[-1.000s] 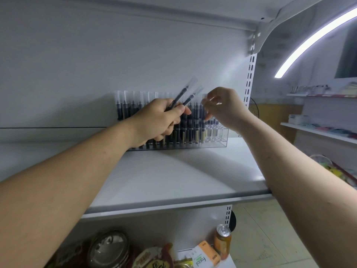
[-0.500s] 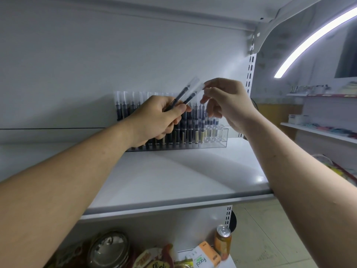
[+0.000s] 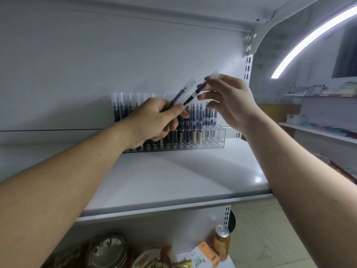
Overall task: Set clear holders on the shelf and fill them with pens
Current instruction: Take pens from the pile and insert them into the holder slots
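White shelf: it spans the view at mid height, with a pale back panel behind it and its front lip nearest the viewer.
Holder: clear, standing on the shelf at the far edge against the back panel, a little right of centre. The left hand covers part of its front.
Pens: dark barrels with clear caps, upright in rows in the holder, caps up.
Left hand: raised in front of the holder. The fingers are curled tight round the low end of the left pen, with the thumb laid over it.
Left pen: dark with a clear cap, tilted up and to the right out of the left hand, its cap free in the air.
Right pen: just beside the left pen and nearly parallel to it. Its low end is at the left thumb tip and its capped end is at the right hand.
Right hand: raised to the right of the left hand, in front of the holder's right end. Thumb and forefinger pinch the right pen just below its cap, and the other fingers are loosely spread.
Lower shelf: at the near bottom edge are an orange can, an orange-and-white carton and a round metal lid.
Light: a bright strip curving across the upper right.
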A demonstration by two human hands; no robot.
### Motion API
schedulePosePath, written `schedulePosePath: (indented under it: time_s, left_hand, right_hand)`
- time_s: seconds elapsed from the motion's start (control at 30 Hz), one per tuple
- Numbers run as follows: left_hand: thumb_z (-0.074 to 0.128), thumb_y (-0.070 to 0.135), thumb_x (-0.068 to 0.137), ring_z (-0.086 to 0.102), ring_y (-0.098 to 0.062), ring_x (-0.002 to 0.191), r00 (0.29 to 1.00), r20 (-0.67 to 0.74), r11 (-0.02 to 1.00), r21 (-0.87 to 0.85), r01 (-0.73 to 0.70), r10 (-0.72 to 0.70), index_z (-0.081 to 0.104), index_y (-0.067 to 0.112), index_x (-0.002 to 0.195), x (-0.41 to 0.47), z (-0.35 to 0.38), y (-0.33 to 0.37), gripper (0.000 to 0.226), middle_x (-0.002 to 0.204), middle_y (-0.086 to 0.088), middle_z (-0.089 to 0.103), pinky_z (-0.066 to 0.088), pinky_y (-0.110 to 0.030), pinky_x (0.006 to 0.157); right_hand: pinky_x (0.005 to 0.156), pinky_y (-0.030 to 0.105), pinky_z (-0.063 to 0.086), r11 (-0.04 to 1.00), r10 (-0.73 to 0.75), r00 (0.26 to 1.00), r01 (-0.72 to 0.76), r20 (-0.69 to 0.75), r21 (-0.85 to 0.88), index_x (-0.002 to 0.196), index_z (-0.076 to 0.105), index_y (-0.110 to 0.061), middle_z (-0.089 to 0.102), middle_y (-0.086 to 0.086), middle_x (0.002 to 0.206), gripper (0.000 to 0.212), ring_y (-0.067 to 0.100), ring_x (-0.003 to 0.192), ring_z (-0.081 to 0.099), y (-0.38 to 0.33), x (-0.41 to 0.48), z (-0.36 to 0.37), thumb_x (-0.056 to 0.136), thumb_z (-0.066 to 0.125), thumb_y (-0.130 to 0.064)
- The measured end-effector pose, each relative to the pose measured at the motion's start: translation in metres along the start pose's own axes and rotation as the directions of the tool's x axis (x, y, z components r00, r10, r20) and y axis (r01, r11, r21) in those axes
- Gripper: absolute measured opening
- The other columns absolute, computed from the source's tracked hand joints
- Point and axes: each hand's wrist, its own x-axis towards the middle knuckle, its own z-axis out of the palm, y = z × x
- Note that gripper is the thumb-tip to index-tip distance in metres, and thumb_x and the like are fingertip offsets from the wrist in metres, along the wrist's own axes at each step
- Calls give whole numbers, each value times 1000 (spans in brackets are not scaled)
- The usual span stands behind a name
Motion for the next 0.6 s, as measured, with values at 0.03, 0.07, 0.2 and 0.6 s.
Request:
schedulePosePath:
  time_s: [0.03, 0.07, 0.2, 0.6]
  left_hand:
    - [50, 28, 111, 27, -15, 45, 1000, 5, 1000, 8, 1, -1, 70, 3, 112, 0, 0, 0, 31, 67, -4, 50, 21, -27, 41]
    - [50, 28, 111, 25, -15, 46, 1000, 11, 1000, 23, 2, -2, 69, 3, 112, 0, 0, -1, 32, 64, -2, 46, 20, -28, 42]
    - [50, 32, 111, 23, -17, 49, 1000, 25, 995, 98, -8, 6, 69, 3, 109, -1, -2, -2, 34, 57, 2, 35, 23, -30, 44]
    - [35, 25, 114, 23, -14, 52, 999, 13, 999, -5, -38, 38, 61, 6, 107, 1, -3, 2, 33, 70, 2, 36, 16, -25, 45]
  right_hand:
    - [58, 29, 45, 1000, -17, 999, 18, -51, 19, 96, 66, -3, 73, 12, 88, 12, 26, 76, 71, -1, 1, -1, 103, 64, -12]
    - [57, 29, 44, 999, -38, 993, 41, -111, 27, 95, 65, -3, 72, 11, 85, 13, 25, 73, 69, -1, 3, -3, 103, 64, -12]
    - [54, 28, 44, 957, -230, 905, 144, -358, -250, 97, 68, -7, 72, 5, 78, 14, 20, 64, 68, 5, 11, -16, 102, 64, -19]
    - [54, 13, 50, 715, -259, 947, 55, -191, -697, 110, 66, -15, 73, -5, 82, 10, 1, 60, 70, 20, 11, -15, 105, 61, -22]
